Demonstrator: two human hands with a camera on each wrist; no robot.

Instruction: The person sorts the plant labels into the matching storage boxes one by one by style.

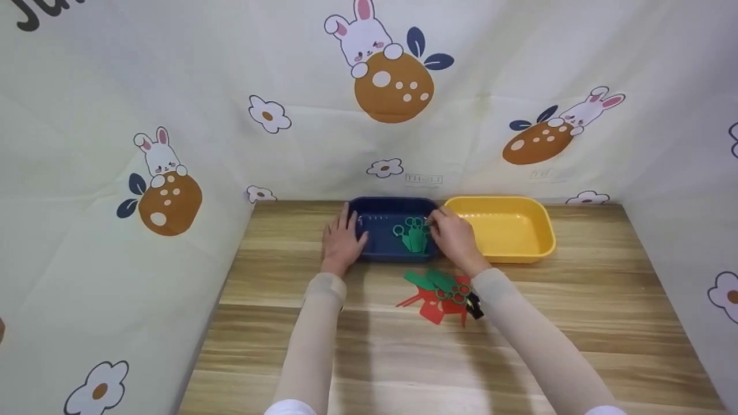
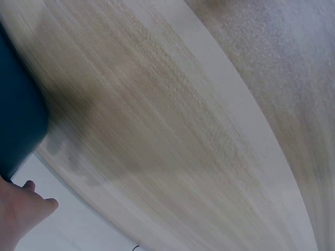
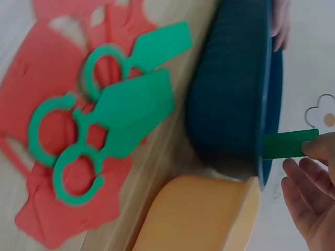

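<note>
My right hand [image 1: 455,233] pinches a flat green plastic tag [image 3: 288,145] between thumb and fingers at the right rim of the blue tray [image 1: 375,253]. Several more green ring-ended tags [image 1: 415,239] lie inside that tray, towards its right side. On the tray's left rim rests my left hand [image 1: 341,241], fingers extended and the thumb reaching over the edge. In front of the tray is a pile of red tags [image 1: 431,311] with green ring-ended tags [image 3: 138,112] on top. The left wrist view catches only part of the left hand [image 2: 23,212].
A yellow tray [image 1: 548,253] stands close against the blue tray's right side. Something black [image 1: 475,306] pokes out of the pile near the right forearm. The wooden table [image 1: 277,334] is bounded by a printed cloth [image 1: 311,144] at the back and sides.
</note>
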